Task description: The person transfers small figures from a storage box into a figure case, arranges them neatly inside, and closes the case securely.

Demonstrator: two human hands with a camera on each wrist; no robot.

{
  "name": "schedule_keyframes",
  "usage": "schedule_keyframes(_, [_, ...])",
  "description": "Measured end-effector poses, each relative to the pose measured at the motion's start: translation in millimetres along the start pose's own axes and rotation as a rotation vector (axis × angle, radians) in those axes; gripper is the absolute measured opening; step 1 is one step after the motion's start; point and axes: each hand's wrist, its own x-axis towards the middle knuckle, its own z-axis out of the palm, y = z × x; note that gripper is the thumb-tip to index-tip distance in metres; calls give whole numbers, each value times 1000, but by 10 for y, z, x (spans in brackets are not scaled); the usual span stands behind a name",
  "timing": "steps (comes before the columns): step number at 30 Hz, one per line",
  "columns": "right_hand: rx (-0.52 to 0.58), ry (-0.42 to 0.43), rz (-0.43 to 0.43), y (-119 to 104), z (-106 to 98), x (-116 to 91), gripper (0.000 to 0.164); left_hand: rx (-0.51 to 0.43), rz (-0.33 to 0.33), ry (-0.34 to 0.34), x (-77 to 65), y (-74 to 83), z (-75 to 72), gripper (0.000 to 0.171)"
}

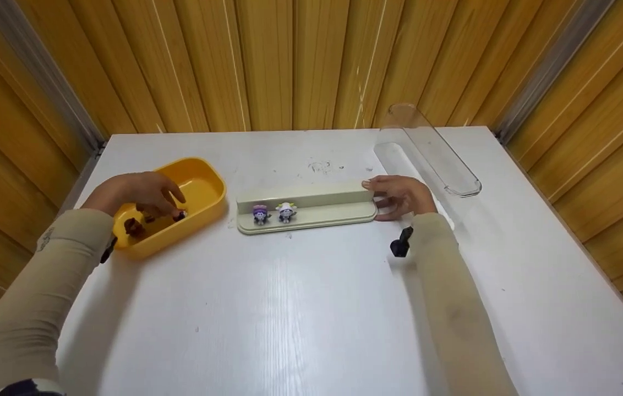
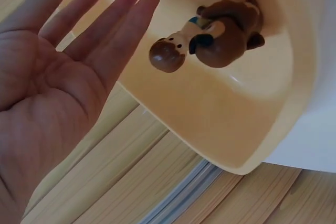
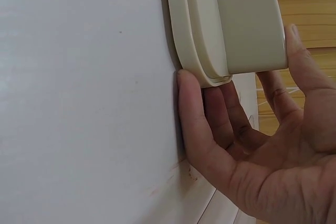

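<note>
Head cam: my L hand [image 1: 152, 192]'s in the tub [image 1: 201, 179] left of the tray [image 1: 339, 213], fingertips at a small toy [image 1: 180, 215], can't tell if pinched; two dolls [image 1: 286, 213] on tray. L wrist: brown monkey [image 2: 226, 38] in tub. R wrist: R hand [image 3: 283, 169] grips tray's R end.

2 figurines [image 1: 285, 213] stand on the tray [image 1: 333, 213]; bin [image 1: 197, 224] left, cover [image 1: 437, 151] behind right.
</note>
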Motion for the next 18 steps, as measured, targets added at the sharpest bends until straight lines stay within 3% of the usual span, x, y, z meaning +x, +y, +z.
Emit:
schedule_keyframes(8, [-16,-4,7,5,-36,33,52,-78,-45,-70,72,5,-105,29])
schedule_keyframes(18, [9,-3,-7,-18,-35,-3,55,-35,-84,-105,88,115,-140,26])
